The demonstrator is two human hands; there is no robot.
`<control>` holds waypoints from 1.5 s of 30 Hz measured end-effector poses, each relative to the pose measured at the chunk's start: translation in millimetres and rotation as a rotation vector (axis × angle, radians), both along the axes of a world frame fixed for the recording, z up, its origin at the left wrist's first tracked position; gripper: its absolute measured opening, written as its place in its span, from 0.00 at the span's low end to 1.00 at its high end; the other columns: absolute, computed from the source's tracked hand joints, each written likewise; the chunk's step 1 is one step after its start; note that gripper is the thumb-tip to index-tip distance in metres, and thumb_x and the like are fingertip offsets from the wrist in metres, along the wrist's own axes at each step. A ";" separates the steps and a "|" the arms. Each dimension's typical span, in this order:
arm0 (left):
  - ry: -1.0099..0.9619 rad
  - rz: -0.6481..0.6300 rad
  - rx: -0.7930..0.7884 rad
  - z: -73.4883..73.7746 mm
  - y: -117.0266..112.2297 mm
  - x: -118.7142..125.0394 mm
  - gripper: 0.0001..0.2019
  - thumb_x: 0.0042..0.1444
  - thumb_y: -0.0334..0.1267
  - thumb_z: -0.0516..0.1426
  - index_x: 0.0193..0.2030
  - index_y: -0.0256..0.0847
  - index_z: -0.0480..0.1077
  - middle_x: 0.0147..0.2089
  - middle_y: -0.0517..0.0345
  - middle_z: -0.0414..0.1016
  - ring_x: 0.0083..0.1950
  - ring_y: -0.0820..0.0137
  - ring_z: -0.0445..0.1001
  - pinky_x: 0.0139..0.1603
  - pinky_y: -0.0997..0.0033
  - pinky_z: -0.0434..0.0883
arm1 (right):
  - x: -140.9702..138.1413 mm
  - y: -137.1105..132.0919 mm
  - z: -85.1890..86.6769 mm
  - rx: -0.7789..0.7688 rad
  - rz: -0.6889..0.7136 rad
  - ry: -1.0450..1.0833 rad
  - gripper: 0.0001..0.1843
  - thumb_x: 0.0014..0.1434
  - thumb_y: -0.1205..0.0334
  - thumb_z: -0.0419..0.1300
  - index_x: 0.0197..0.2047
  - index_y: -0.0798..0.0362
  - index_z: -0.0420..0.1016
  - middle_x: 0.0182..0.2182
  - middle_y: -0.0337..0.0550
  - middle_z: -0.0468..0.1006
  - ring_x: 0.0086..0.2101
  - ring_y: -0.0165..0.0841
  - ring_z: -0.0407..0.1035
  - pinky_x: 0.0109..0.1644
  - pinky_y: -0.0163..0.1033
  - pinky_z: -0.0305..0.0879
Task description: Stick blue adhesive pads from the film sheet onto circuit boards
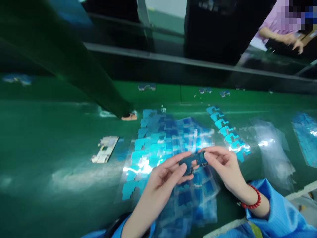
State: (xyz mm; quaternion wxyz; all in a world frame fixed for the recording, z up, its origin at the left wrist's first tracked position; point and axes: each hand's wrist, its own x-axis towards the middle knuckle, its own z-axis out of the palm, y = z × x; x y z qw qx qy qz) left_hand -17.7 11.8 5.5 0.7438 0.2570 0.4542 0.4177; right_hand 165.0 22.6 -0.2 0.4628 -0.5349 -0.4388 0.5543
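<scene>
A small dark blue circuit board (pixel 188 162) with a cut-out in its middle is held up between both hands. My left hand (pixel 164 180) grips its left end, thumb on top and fingers beneath. At the right end, the thumb and fingertips of my right hand (pixel 223 163) pinch the board. Under the hands lie clear plastic sheets bearing rows of shiny blue film pieces (pixel 146 148). To the left a pale, cream-coloured board-shaped piece (pixel 106 149) rests on the green table (pixel 61 138).
A strip of blue film pieces (pixel 226 130) lies right of the sheets, beside clear plastic sheets (pixel 271 148). More blue film (pixel 307 135) is at the far right. Small boards (pixel 147 87) sit along the back ledge. A dark green post (pixel 99 82) slants down at left. A co-worker's hand (pixel 293 41) shows upper right.
</scene>
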 end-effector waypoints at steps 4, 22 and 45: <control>0.070 0.031 -0.037 -9.3 3.6 1.0 0.25 0.46 0.49 0.68 0.49 0.39 0.76 0.38 0.54 0.83 0.45 0.59 0.80 0.39 0.69 0.80 | -4.1 3.6 -6.2 -0.114 0.005 0.113 0.14 0.48 0.52 0.71 0.33 0.54 0.80 0.28 0.41 0.81 0.28 0.28 0.74 0.34 0.30 0.72; 0.004 -0.019 -0.070 -18.8 11.0 6.7 0.18 0.44 0.43 0.66 0.40 0.36 0.73 0.31 0.48 0.82 0.32 0.66 0.80 0.33 0.75 0.73 | 15.3 132.0 0.1 -0.060 0.048 -0.062 0.07 0.60 0.64 0.63 0.35 0.61 0.74 0.31 0.41 0.76 0.32 0.28 0.73 0.42 0.37 0.73; 0.327 0.261 0.283 -4.4 22.3 -13.4 0.11 0.49 0.41 0.53 0.33 0.36 0.71 0.21 0.61 0.68 0.21 0.74 0.65 0.25 0.75 0.63 | -5.1 61.9 -27.4 0.533 0.919 -1.076 0.42 0.59 0.40 0.57 0.70 0.49 0.50 0.69 0.52 0.46 0.67 0.50 0.39 0.66 0.67 0.39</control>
